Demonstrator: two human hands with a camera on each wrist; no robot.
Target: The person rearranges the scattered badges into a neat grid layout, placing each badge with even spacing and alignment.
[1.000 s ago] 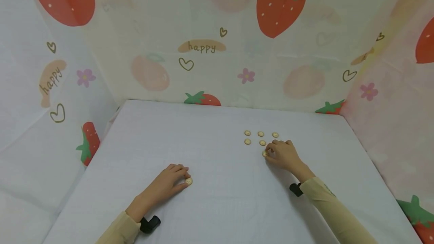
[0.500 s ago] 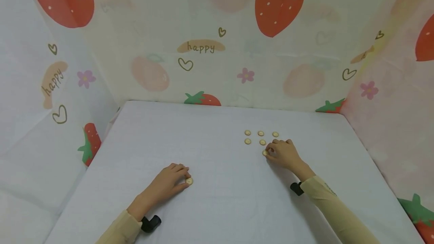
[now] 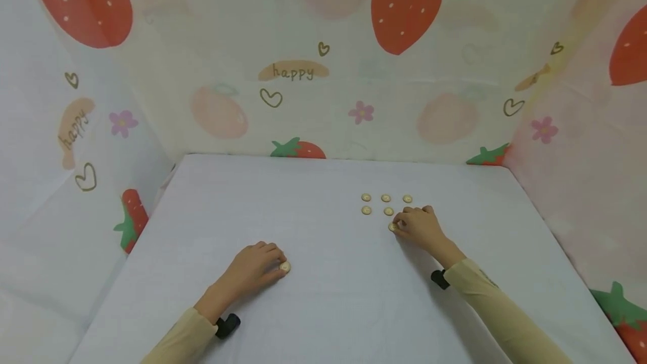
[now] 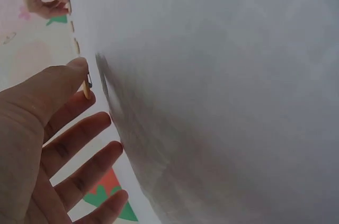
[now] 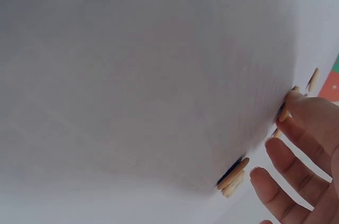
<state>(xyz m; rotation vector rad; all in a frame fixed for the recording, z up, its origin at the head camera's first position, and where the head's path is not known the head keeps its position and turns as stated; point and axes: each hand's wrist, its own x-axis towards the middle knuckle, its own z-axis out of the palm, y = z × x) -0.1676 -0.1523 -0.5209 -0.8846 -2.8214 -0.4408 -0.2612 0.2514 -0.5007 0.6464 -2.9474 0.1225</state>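
Note:
My left hand (image 3: 255, 267) pinches a small round wooden badge (image 3: 285, 267) between thumb and forefinger, left of the table's middle. In the left wrist view that badge (image 4: 87, 89) appears edge-on, with what looks like a thin metal pin clasp on its back; the other fingers are spread. Farther right, my right hand (image 3: 420, 226) pinches a second badge (image 3: 392, 227) at the tabletop, partly covered by the fingertips. In the right wrist view its thumb and forefinger hold that badge (image 5: 285, 112). Just beyond lie several matching badges (image 3: 366, 210) in two rows.
A white cloth covers the table (image 3: 323, 319). Strawberry-printed fabric (image 3: 298, 111) hangs behind it and on both sides. A black wrist camera (image 3: 228, 326) sits under the left wrist, another wrist camera (image 3: 440, 279) under the right.
My left hand has shifted slightly right and away from me with its badge, which now faces the head camera more. The right hand keeps its place at its badge; the head view has shifted slightly.

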